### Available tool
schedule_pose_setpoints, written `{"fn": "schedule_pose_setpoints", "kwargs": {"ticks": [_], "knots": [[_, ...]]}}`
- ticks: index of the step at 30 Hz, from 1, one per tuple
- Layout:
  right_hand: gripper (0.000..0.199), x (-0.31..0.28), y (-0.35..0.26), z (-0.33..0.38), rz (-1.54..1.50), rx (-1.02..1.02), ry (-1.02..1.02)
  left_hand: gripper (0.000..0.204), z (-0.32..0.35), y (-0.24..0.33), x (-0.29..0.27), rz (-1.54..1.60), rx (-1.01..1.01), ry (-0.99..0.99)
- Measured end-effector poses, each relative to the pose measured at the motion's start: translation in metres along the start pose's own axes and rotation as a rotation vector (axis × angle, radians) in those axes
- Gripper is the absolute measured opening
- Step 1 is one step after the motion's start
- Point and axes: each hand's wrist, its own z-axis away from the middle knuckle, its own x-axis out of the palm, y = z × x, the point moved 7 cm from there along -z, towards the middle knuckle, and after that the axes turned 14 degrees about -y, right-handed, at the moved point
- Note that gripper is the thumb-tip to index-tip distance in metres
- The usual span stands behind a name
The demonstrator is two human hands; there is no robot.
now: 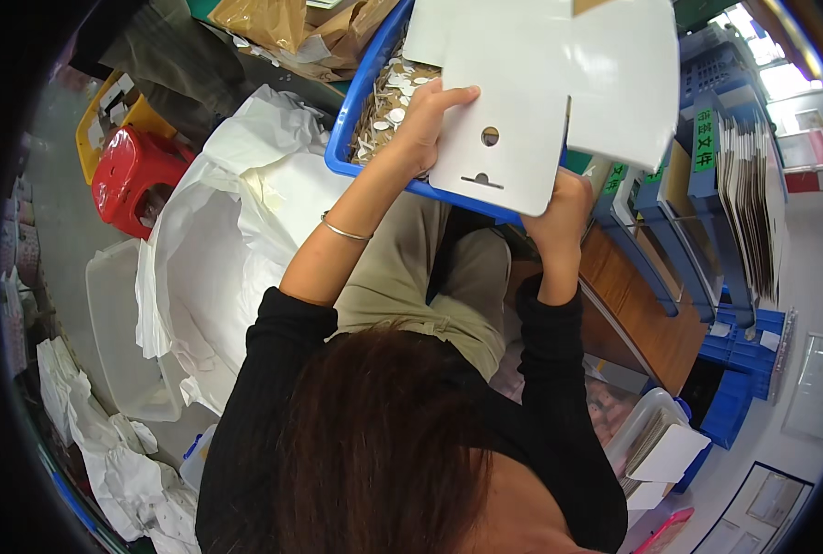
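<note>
Between hands: white die-cut card (522, 120); left hand (427, 118), right hand (559, 205) both closed gripping edges.

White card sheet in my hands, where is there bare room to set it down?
Little room. The blue crate under the white card sheet is full of punched scraps. Left, crumpled white paper covers everything. Right, a bare strip of wooden tabletop lies beside the blue file trays. Left hand and right hand grip the sheet.

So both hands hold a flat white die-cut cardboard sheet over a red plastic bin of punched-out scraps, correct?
Not quite: the bin is blue, not red. The head view shows the left hand and right hand holding the flat white die-cut cardboard sheet over that blue plastic bin of punched-out scraps.
</note>
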Motion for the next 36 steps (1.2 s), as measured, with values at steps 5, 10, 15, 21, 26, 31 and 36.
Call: {"fn": "schedule_pose_setpoints", "kwargs": {"ticks": [5,10,15,21,26,31,36], "knots": [[0.013,0.004,0.017,0.009,0.243,0.237,0.04,0.026,0.004,0.014,-0.019,-0.108,0.354,0.228],[0.011,0.02,0.018,0.02,0.294,0.09,0.118,0.029,0.009,0.035,0.008,-0.064,0.311,0.123],[0.019,0.019,0.023,0.024,0.107,0.022,0.435,0.029,-0.001,0.102,0.116,-0.162,0.21,-0.193],[0.027,0.028,0.019,0.026,0.315,0.142,0.188,0.037,-0.065,0.137,0.273,-0.343,0.248,-0.522],[0.021,0.014,0.009,0.033,0.336,0.08,0.324,0.037,-0.127,0.089,0.409,-0.563,0.031,-0.764],[0.011,0.01,0.011,0.035,0.314,0.051,0.396,0.043,-0.162,0.07,0.425,-1.615,0.177,-0.491],[0.012,0.016,0.012,0.037,0.321,0.028,0.371,0.043,-0.178,0.078,0.388,-1.877,0.556,-0.33]]}}
